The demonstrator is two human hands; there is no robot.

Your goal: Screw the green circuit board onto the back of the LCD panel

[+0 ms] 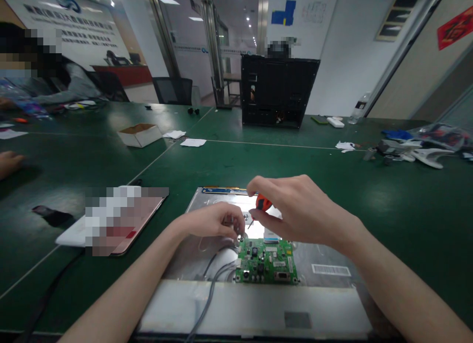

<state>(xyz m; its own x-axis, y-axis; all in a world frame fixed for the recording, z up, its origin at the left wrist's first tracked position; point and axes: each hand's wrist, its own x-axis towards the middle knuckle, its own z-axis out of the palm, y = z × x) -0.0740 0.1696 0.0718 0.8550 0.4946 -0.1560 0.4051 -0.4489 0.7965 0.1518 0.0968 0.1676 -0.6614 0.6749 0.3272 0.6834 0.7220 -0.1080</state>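
My right hand [299,207] is closed around a small screwdriver with a red and black handle [263,203]. Its thin tip points down and left, above the upper left corner of a green circuit board [266,261]. Close to that same corner is my left hand [218,220], its fingers curled together; what they hold, if anything, is hidden. The board lies on a silvery metal panel [321,257] with a pale lower strip. Grey cables [212,289] run from the board's left side towards the front edge.
On the green table [295,160] are a tablet-like device [144,220] at left, a small open box [140,135], papers, and a black monitor housing [279,91] standing at the back. Plastic parts [410,151] lie at right. A person's hand [10,163] rests at far left.
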